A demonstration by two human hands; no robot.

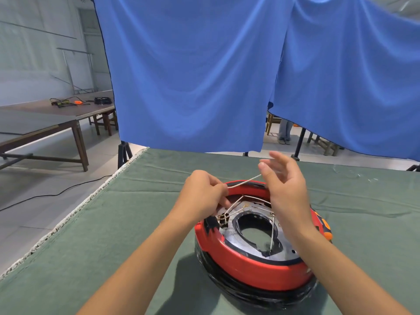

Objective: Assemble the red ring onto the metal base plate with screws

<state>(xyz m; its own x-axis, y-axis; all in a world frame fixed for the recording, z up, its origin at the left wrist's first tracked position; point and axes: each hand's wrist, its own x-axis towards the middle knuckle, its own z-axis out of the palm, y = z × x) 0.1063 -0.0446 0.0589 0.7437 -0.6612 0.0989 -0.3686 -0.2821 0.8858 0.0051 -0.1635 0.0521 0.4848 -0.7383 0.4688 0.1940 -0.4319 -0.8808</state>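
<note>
Both hands above red ring [245, 267], left fingers [221, 189] pinching white wire [244, 181]

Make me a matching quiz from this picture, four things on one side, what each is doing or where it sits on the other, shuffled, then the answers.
Things:
1. left hand
2. right hand
3. red ring
4. screwdriver

States:
A. lies on the green cloth, right of the ring
B. pinches a white wire
C. sits around the metal plate
D. open, raised over the ring's far side

Pairs: 1-B, 2-D, 3-C, 4-A
</note>
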